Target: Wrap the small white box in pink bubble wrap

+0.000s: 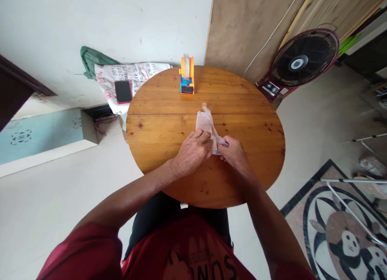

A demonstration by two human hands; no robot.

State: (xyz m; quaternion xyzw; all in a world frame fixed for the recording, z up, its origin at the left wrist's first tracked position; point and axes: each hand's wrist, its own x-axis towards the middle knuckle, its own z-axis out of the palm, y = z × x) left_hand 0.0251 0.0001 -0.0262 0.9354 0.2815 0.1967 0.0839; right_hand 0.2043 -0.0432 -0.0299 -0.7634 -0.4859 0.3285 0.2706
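Note:
A translucent whitish wrap (204, 122), like bubble wrap or foam sheet, lies crumpled near the middle of the round wooden table (163, 129). On its lower left part rests my left hand (196, 150), fingers curled and closed on it. My right hand (235, 154) pinches the wrap's lower right edge between thumb and fingers. Whatever the wrap may contain cannot be made out. A small strip sticks up at its far end. Beyond it, at the table's far edge, stands an orange and blue tape dispenser (187, 76) with a roll of tape.
Left of the table, a black phone (123, 91) with a red edge lies on a printed white sack (105, 80). A fan (299, 62) stands at the back right. The wall borders the table's far side. A white metal rack (347, 180) is at the right.

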